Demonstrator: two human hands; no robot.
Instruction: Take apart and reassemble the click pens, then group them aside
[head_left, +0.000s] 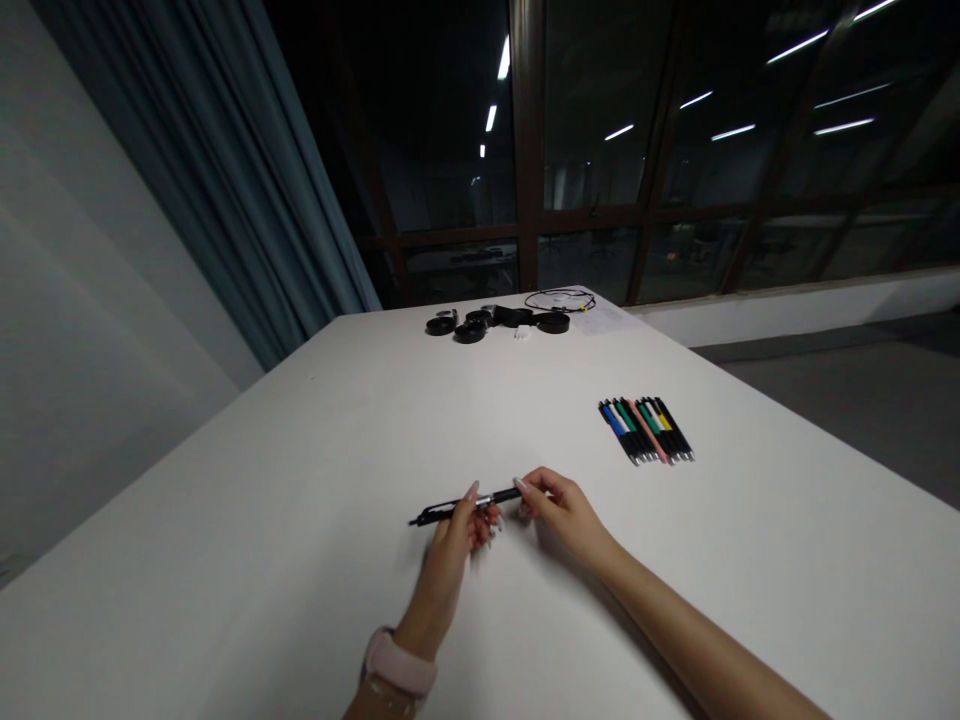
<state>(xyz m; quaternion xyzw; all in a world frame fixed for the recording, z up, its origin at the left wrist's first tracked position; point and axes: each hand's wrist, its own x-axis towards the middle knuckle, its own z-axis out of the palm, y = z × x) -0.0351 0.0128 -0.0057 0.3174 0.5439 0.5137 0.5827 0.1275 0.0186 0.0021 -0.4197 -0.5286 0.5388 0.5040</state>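
A black pen [435,514] with a clip and a silvery middle section is held just above the table, slanting slightly up to the right. My left hand [461,530] is closed on its clip half, the thumb lying along the top. At the other end, my right hand [559,508] pinches the black tip section between thumb and forefinger. Part of the barrel is hidden by the fingers. To the right and farther off lies a row of several pens [646,430], side by side, in black, blue, white, green, pink and yellow.
The white table [360,430] stretches away to a dark window. Several black rolls [471,331], a small white object [523,333], a looped black cable [559,300] and papers [604,320] lie at its far end. A blue curtain [247,150] hangs at the left.
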